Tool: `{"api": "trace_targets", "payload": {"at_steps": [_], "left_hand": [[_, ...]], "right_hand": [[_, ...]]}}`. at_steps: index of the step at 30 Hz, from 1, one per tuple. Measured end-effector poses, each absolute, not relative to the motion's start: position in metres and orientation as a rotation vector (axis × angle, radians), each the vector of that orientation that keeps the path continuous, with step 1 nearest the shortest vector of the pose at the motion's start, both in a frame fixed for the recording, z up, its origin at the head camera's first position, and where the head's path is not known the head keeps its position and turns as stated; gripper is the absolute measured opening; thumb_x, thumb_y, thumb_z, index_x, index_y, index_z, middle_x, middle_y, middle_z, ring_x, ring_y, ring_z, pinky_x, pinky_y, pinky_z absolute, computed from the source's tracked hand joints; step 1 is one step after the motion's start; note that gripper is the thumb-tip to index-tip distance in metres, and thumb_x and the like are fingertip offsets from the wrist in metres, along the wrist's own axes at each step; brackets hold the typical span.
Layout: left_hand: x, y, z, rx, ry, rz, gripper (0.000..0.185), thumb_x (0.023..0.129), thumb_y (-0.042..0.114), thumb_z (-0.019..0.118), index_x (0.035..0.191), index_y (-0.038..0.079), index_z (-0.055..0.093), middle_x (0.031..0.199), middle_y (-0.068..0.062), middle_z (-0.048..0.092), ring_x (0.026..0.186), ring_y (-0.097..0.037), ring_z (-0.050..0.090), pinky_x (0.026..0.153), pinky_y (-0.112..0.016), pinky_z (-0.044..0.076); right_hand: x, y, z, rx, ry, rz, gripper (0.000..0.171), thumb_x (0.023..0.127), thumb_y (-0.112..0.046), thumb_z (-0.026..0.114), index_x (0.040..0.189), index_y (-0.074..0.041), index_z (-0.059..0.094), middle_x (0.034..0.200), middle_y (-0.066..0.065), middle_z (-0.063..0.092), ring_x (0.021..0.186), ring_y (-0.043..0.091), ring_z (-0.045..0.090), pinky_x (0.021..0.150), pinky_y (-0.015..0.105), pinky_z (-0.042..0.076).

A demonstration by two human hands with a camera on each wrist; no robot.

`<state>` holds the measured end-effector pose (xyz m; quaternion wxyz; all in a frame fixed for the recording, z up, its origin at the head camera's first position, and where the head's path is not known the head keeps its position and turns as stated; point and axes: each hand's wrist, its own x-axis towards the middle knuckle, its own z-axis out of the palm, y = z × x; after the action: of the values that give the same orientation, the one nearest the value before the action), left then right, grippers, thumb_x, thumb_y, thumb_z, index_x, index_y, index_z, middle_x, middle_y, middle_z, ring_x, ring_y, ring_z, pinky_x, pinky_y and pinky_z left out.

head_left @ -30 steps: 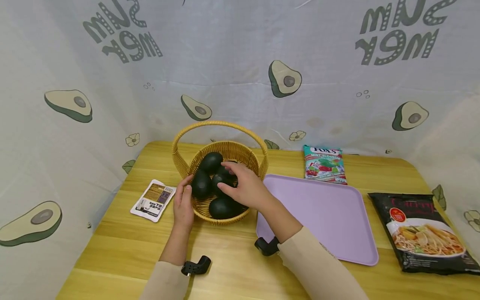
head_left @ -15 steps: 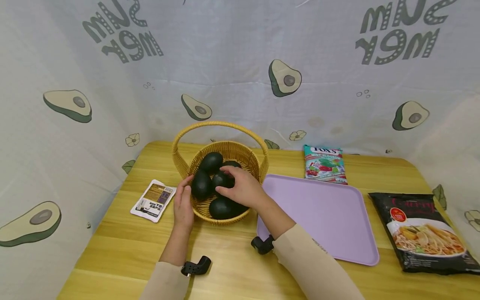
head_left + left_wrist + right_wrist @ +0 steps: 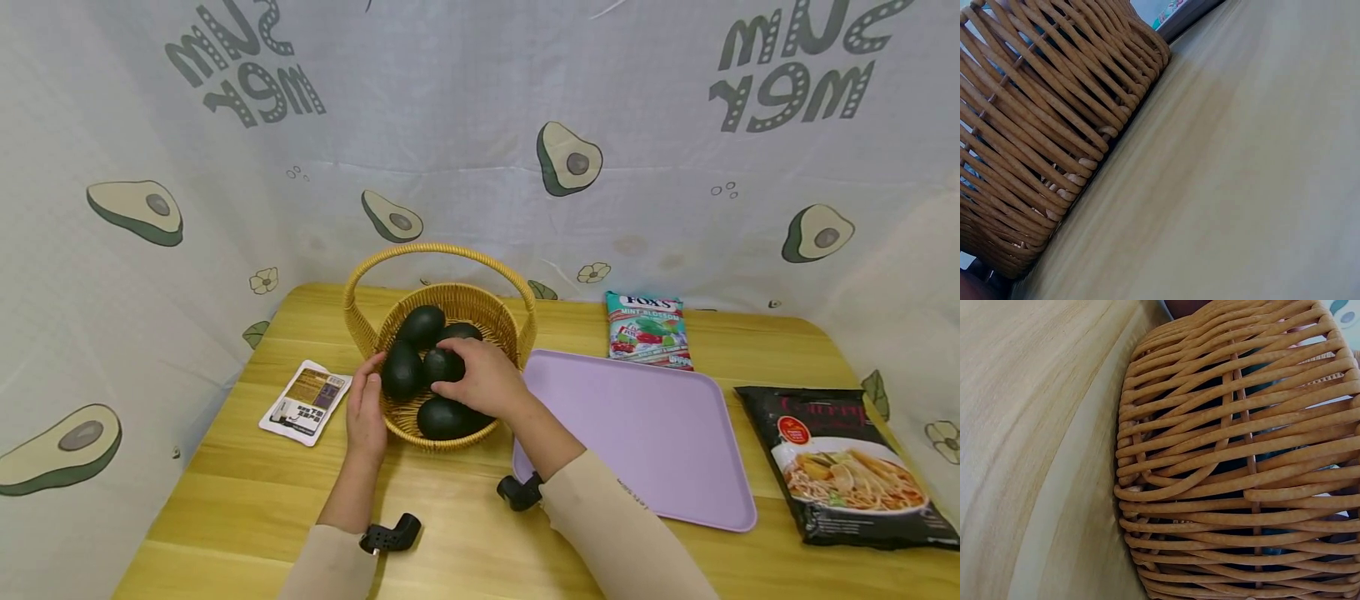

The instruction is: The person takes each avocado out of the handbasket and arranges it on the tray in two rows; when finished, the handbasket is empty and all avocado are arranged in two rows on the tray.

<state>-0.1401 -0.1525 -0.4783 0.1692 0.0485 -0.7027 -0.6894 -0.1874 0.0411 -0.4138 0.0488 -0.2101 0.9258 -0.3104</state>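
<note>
Several dark green avocados (image 3: pixel 402 371) lie in a yellow wicker basket (image 3: pixel 495 317) with a tall arched handle. Reaching over the basket's right side, my right hand (image 3: pixel 483 379) grips the middle avocado (image 3: pixel 442 365) between thumb and fingers. My left hand (image 3: pixel 366 417) rests against the basket's left side, fingers straight along the rim. In the left wrist view only the woven wall of the basket (image 3: pixel 1054 112) and the table show. The right wrist view likewise shows the basket's wall (image 3: pixel 1241 475), with dark green glimpsed through the gaps.
To the right of the basket lies a flat purple tray (image 3: pixel 637 433). Behind it is a Fox's candy bag (image 3: pixel 648 329), and farther right a black noodle packet (image 3: pixel 847 467). A small white packet (image 3: pixel 306 402) lies left of the basket on the wooden table (image 3: pixel 225 508).
My right hand has moved slightly down and left, and its fingers have closed round the middle avocado. The left hand and basket have stayed in place.
</note>
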Motion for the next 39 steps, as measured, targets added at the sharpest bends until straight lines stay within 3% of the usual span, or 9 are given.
{"api": "trace_targets", "payload": {"at_steps": [12,24,31,39], "left_hand": [[-0.14,-0.153,-0.478,0.151,-1.983,-2.001,0.039,0.107,0.016,0.039,0.142,0.003,0.054,0.15,-0.013,0.052,0.143,-0.018,0.038,0.115,-0.03,0.027],[-0.137,-0.153,-0.479,0.162,-1.993,-2.045,0.041,0.105,0.011,0.042,0.145,0.002,0.048,0.155,-0.013,0.045,0.15,-0.024,0.03,0.121,-0.046,0.022],[-0.132,-0.152,-0.482,0.194,-2.033,-2.001,0.04,0.106,0.012,0.045,0.144,0.004,0.049,0.157,-0.012,0.042,0.149,-0.023,0.031,0.117,-0.033,0.027],[-0.132,-0.151,-0.482,0.166,-1.997,-1.982,0.039,0.105,0.009,0.046,0.142,0.001,0.05,0.156,-0.014,0.044,0.149,-0.023,0.032,0.113,-0.018,0.027]], "right_hand": [[-0.184,0.043,-0.412,-0.603,2.817,-1.127,0.065,0.087,-0.042,0.08,0.144,-0.019,0.058,0.145,0.004,0.06,0.132,0.026,0.058,0.109,0.047,0.048],[-0.184,0.051,-0.414,-0.736,2.749,-1.544,0.06,0.085,-0.031,0.083,0.14,-0.02,0.061,0.134,0.003,0.064,0.119,0.024,0.063,0.099,0.047,0.054],[-0.188,0.055,-0.415,-0.749,2.7,-1.654,0.058,0.086,-0.026,0.082,0.139,-0.017,0.061,0.131,0.005,0.064,0.113,0.025,0.064,0.097,0.049,0.055],[-0.171,0.068,-0.402,-0.668,2.591,-1.938,0.061,0.086,-0.013,0.08,0.143,-0.017,0.058,0.136,0.008,0.061,0.125,0.026,0.059,0.097,0.045,0.056]]}}
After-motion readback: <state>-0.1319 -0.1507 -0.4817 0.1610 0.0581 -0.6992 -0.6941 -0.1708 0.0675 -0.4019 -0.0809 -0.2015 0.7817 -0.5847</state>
